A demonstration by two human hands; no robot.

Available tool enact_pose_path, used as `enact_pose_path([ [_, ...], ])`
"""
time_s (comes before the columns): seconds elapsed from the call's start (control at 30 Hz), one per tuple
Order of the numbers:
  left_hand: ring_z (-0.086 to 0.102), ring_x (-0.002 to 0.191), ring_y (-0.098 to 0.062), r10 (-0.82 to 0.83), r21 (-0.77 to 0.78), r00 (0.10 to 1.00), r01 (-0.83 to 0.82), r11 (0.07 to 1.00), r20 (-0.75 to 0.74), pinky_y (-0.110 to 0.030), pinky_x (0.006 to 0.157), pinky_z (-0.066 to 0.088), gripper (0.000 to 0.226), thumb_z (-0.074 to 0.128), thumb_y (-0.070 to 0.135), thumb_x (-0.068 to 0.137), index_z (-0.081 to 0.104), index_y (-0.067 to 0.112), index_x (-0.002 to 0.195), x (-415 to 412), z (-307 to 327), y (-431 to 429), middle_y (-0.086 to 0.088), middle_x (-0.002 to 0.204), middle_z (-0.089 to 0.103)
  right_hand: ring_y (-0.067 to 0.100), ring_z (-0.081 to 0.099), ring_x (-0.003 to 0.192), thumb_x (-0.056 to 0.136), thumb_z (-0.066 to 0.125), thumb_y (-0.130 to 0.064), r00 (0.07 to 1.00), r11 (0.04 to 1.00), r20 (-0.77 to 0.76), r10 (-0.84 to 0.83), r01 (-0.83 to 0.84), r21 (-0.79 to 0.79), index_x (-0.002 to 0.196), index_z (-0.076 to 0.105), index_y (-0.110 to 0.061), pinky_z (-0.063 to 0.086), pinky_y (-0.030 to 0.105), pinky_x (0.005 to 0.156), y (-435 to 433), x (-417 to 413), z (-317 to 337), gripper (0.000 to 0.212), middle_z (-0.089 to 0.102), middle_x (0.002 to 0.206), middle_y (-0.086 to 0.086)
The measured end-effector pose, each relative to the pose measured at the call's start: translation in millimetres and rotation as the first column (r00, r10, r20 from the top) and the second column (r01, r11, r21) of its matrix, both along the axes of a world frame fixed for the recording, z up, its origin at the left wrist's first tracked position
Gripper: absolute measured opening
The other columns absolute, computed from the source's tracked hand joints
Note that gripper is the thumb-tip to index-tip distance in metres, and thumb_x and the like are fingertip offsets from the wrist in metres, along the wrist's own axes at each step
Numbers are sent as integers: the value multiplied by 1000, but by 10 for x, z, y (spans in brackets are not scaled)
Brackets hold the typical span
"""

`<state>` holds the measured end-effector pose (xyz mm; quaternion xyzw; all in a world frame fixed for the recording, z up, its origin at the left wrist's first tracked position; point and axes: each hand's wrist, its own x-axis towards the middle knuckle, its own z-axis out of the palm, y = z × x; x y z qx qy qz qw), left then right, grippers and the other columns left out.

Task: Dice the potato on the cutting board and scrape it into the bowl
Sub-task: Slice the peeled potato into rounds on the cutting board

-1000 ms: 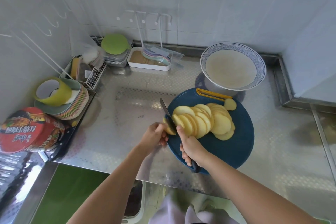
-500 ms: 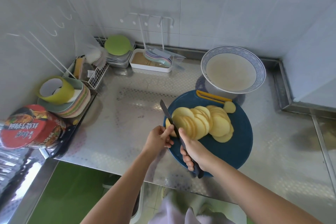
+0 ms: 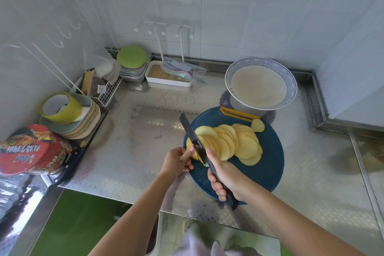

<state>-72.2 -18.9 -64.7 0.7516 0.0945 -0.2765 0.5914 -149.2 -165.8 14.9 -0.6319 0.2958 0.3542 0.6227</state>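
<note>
A round dark-blue cutting board (image 3: 268,164) lies on the steel counter. On it, a fanned row of yellow potato slices (image 3: 239,141) leans rightward, and one small round end piece (image 3: 257,125) sits apart at the back. My left hand (image 3: 176,161) pinches the uncut potato end (image 3: 192,150) at the board's left edge. My right hand (image 3: 226,174) grips the handle of a black knife (image 3: 192,133), whose blade stands between the potato end and the slices. A blue-rimmed bowl (image 3: 230,72) filled with cloudy water stands just behind the board.
A red instant-noodle tub (image 3: 31,149) and a stack of plates (image 3: 83,122) with a yellow-green cup (image 3: 62,108) occupy the left. A wire rack (image 3: 99,87), a green-lidded container (image 3: 132,57) and a white tray (image 3: 168,79) line the back wall. The counter's front edge is close.
The knife has shifted slightly left along the potato, and another slice has joined the row. My left hand has drawn back on the shrinking end. The view has tilted a little.
</note>
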Motion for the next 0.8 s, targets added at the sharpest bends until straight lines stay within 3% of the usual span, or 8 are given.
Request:
enact_pose_path([
  [0.17,56,46,-11,28,-25,1000,-29,999,-8,-18,46,45,40,63,43,82,53,5,74,-9,-18,0,2,49,58,15,25,37,87,32,-81,1000,1000,-22,-8,8,-1,57,34,-15,24,21,40,-1,1,14,73,28,46,2],
  [0.43,58,46,-8,7,-64,999,-10,998,-48,-18,49,48,34,61,35,88,53,4,76,13,-14,12,-1,53,57,16,25,37,87,31,-81,1000,1000,-29,-4,4,-19,59,34,-14,25,22,41,23,0,4,73,29,46,2],
  [0.8,44,41,-10,-46,-67,998,44,997,-38,-20,48,39,41,61,40,86,44,8,67,39,6,21,1,46,51,16,27,35,86,28,-82,999,998,-44,26,-28,-61,57,33,-14,27,22,41,69,22,-2,74,30,43,2],
])
